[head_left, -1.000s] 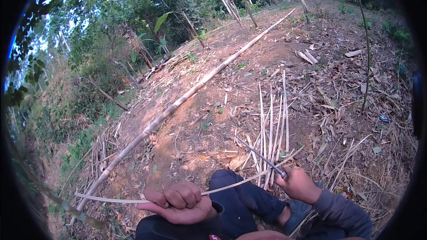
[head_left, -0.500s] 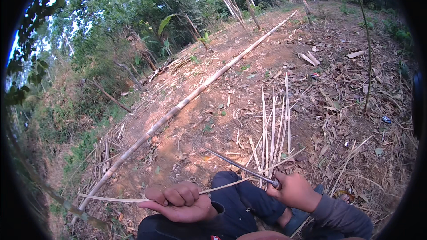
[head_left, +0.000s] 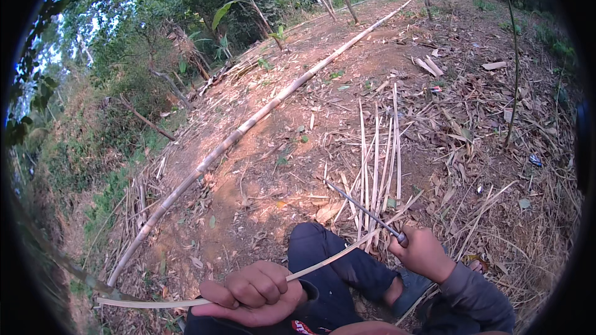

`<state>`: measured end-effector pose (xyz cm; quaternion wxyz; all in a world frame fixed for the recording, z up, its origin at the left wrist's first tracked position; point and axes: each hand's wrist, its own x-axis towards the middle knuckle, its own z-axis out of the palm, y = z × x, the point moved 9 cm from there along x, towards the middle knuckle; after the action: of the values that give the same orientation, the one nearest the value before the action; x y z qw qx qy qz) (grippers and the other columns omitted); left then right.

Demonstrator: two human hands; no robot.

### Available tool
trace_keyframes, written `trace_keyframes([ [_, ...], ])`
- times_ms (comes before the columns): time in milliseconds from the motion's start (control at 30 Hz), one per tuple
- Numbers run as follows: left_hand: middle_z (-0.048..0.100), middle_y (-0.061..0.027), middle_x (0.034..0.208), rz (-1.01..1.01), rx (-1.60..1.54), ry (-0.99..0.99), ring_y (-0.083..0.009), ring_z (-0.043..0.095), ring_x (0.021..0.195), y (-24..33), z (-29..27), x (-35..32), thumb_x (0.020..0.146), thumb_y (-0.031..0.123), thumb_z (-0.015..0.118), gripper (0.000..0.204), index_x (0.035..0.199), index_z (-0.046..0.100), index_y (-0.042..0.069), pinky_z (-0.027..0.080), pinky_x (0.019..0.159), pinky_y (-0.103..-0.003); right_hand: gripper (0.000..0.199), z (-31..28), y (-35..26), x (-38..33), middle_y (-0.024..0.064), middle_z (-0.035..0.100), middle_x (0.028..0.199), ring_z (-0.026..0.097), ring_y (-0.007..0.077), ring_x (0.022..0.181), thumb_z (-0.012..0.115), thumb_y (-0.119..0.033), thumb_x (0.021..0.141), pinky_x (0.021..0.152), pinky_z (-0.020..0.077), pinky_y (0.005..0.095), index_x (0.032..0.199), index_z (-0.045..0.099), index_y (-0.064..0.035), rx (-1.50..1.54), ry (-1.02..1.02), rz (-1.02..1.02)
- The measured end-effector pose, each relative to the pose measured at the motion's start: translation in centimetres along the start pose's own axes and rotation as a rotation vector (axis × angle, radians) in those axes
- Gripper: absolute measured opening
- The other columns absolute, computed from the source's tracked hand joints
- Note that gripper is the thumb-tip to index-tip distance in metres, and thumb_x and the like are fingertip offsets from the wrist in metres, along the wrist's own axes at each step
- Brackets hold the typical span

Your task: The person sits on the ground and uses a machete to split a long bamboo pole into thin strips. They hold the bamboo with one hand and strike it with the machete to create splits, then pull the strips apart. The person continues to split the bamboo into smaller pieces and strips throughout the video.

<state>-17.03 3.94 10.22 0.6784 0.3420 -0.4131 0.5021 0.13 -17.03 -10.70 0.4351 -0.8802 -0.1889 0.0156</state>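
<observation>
A thin, pale bamboo strip (head_left: pixel 329 262) runs across my lap and bows between my hands. My left hand (head_left: pixel 254 293) is closed around it, with the strip's free end sticking out to the left. My right hand (head_left: pixel 425 254) grips a narrow-bladed knife (head_left: pixel 366 209) by its handle, and the blade points forward and left. Near the handle the knife crosses the strip; whether the edge bites into it, I cannot tell. The strip's far end shows beyond the blade, toward the upper right.
Several cut bamboo strips (head_left: pixel 397 142) lie on the ground just ahead. A long bamboo pole (head_left: pixel 239 133) stretches diagonally across the slope on the left. Dry leaves and split scraps litter the ground. A slim sapling (head_left: pixel 514 80) stands at right, and my bent knee (head_left: pixel 308 239) is between my hands.
My right hand and the knife have shifted up and to the right along the strip. My left hand sits slightly lower, still holding it. The strip bends more, and the view has tilted down a little.
</observation>
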Motion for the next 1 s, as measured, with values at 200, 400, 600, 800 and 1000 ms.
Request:
trace_keyframes([
  [200,0.022,0.0023,0.046,-0.018,-0.008,-0.030,-0.0036,0.014,0.033,-0.2,0.1,0.9,0.104,0.055,0.018,0.046,0.082,0.027,0.016,0.012,0.029,-0.023,0.033,-0.8,-2.0,0.0,0.0208,0.058,0.058,0.062,0.0414,0.060,0.067,-0.030,0.082,0.057,0.0492,0.0481,0.070,0.057,-0.0013,-0.020,-0.022,-0.025],
  [400,0.023,0.0023,0.046,-0.043,-0.048,-0.041,-0.0037,0.014,0.033,-0.5,-0.4,1.0,0.104,0.056,0.019,0.047,0.082,0.028,0.016,0.012,0.029,-0.024,0.033,-0.1,-0.9,0.1,0.0218,0.058,0.059,0.061,0.0424,0.060,0.065,-0.029,0.084,0.058,0.0480,0.0503,0.073,0.056,0.0008,-0.053,-0.028,-0.011],
  [600,0.024,0.0021,0.046,-0.042,-0.050,-0.005,-0.0038,0.014,0.033,-0.4,-1.3,0.9,0.103,0.057,0.019,0.047,0.082,0.028,0.015,0.012,0.030,-0.024,0.032,0.0,-0.8,0.1,0.0219,0.057,0.059,0.060,0.0433,0.060,0.065,-0.028,0.085,0.058,0.0477,0.0506,0.075,0.055,0.0012,-0.104,-0.014,-0.043],
  [800,0.025,0.0044,0.048,-0.054,0.043,-0.072,-0.0015,0.017,0.033,-0.4,-1.0,1.3,0.106,0.049,0.022,0.041,0.085,0.031,0.015,0.013,0.029,-0.021,0.032,0.2,-1.7,0.2,0.0213,0.057,0.058,0.060,0.0432,0.059,0.065,-0.028,0.086,0.057,0.0473,0.0507,0.076,0.054,0.0010,-0.051,-0.033,-0.065],
  [1000,0.025,0.0049,0.048,-0.048,0.027,-0.057,-0.0013,0.016,0.033,-0.6,-1.6,1.5,0.107,0.048,0.023,0.041,0.083,0.030,0.016,0.011,0.029,-0.020,0.032,0.4,-2.0,-0.1,0.0208,0.056,0.058,0.060,0.0429,0.059,0.065,-0.027,0.086,0.056,0.0473,0.0500,0.076,0.052,0.0006,-0.024,-0.052,-0.094],
])
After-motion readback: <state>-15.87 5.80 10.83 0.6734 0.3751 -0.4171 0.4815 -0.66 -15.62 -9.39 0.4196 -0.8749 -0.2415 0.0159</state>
